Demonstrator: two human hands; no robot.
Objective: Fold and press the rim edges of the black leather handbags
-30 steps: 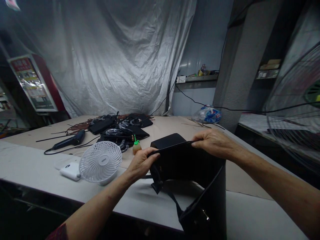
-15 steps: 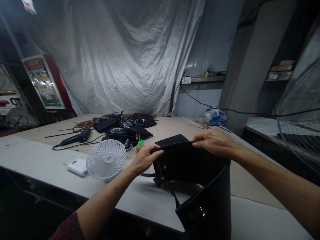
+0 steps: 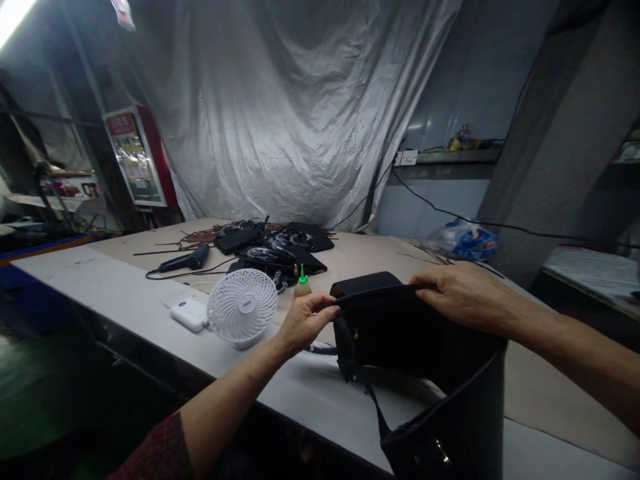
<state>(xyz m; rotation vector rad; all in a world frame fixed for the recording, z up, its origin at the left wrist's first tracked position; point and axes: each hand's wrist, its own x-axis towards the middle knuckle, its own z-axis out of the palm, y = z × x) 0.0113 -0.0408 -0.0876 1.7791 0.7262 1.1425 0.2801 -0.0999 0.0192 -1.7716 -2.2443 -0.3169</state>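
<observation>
Firstly, one black bag [image 3: 410,333] at near edge of the counter [image 3: 135,280], its top edge gripped by the fingers [image 3: 325,312] of both left hand [image 3: 303,325] and right hand [image 3: 463,293]; farther left, one white fan [image 3: 243,303], one green-tipped bottle [image 3: 302,289], one dark hair dryer [image 3: 187,260] and a heap of black goods [image 3: 280,253].
</observation>
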